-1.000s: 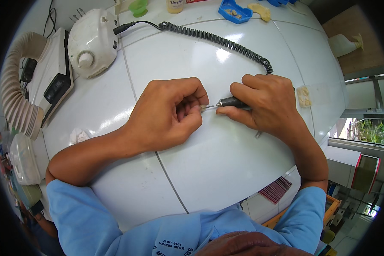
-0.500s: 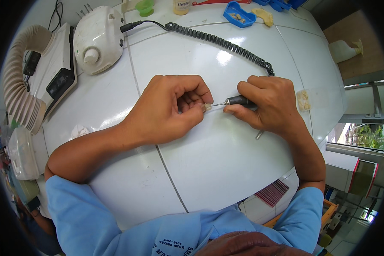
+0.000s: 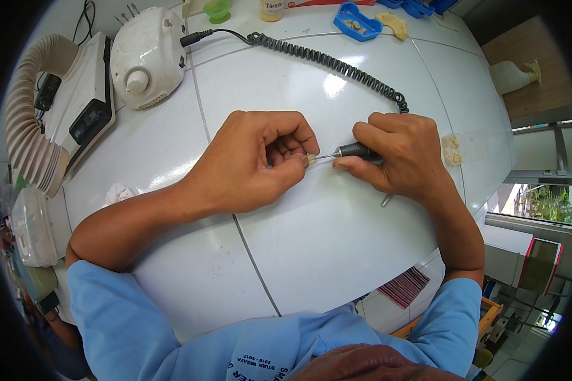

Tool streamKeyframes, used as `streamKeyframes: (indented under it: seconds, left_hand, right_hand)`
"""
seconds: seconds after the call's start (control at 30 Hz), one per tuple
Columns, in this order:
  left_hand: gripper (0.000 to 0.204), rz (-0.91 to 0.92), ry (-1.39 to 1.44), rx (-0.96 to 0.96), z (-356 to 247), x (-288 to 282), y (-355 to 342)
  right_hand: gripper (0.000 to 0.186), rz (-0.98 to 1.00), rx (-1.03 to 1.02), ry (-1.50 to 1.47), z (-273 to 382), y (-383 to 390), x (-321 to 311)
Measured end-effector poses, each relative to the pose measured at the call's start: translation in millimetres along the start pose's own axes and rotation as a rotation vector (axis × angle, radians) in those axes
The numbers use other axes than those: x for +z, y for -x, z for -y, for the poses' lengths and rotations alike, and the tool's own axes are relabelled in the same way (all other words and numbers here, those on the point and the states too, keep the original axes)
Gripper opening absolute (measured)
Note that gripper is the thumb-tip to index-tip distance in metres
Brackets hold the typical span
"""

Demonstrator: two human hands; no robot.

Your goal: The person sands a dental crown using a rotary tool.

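My left hand (image 3: 254, 162) pinches a small pale tooth-shaped piece (image 3: 309, 159) between thumb and fingertips, just above the white tiled worktop (image 3: 311, 254). My right hand (image 3: 403, 155) grips a dark rotary handpiece (image 3: 356, 151) like a pen. Its thin metal bit touches the pale piece. A black coiled cable (image 3: 327, 60) runs from the handpiece up to the white motor control unit (image 3: 146, 57) at the upper left.
A ribbed suction hose (image 3: 28, 127) and a flat white-and-black box (image 3: 79, 108) sit at the left. A blue tray (image 3: 357, 22), a green cup (image 3: 217, 9) and pale dental casts (image 3: 452, 149) lie near the far and right edges. A thin tool (image 3: 386, 200) lies under my right wrist.
Both hands have stayed together at the centre of the worktop, with the handpiece bit still at the small piece. Only the view has shifted slightly.
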State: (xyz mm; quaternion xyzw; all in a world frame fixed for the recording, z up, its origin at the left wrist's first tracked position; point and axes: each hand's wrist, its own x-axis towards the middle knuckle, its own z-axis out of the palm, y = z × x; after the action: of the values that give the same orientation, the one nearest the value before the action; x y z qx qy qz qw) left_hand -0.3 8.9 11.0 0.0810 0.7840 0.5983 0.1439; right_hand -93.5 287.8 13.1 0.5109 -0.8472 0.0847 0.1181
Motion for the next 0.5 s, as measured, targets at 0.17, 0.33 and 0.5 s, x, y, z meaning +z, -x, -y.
streamKeyframes:
  seconds: [0.17,0.33,0.5]
  left_hand:
    - [0.015,0.009,0.009,0.019,0.8,-0.6,-0.1]
    - [0.015,0.004,0.008,0.032,0.0,-0.1,-0.6]
    - [0.015,0.002,-0.008,0.029,0.4,0.3,-0.9]
  right_hand:
    - [0.056,0.004,-0.008,0.003,1.0,-0.9,-0.4]
    - [0.057,0.008,-0.012,0.012,1.6,-0.7,-0.2]
    - [0.058,0.023,-0.006,0.016,2.5,0.1,0.2]
